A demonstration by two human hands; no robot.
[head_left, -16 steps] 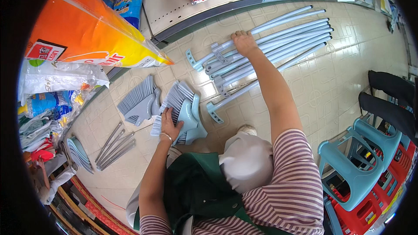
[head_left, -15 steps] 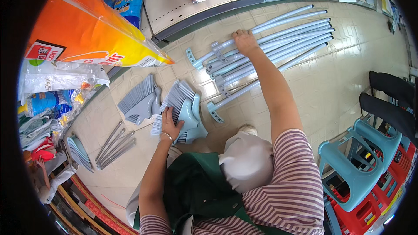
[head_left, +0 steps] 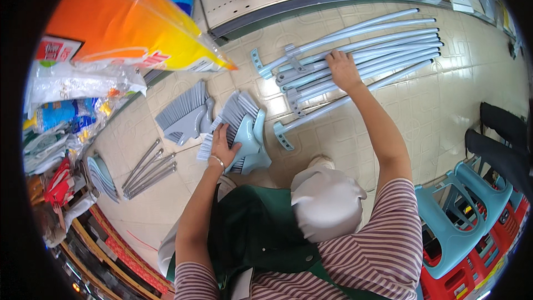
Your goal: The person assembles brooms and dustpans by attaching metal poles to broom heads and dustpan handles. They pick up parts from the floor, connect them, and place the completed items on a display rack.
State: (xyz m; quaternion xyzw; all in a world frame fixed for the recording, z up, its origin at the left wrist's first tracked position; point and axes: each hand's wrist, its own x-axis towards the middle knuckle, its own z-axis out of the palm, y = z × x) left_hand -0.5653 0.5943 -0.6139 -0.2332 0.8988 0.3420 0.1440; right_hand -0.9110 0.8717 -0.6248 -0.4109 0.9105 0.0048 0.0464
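1. The left hand (head_left: 223,147) lay upon the light blue broom heads (head_left: 247,138), left of the middle, its fingers spread; I could not tell whether it gripped.
2. The right hand (head_left: 342,70) rested over the long pale poles (head_left: 397,47), at the far right; its grip also was unclear.
3. Grey broom heads (head_left: 194,123) lay farther left, with thin rods (head_left: 150,181) nearer.
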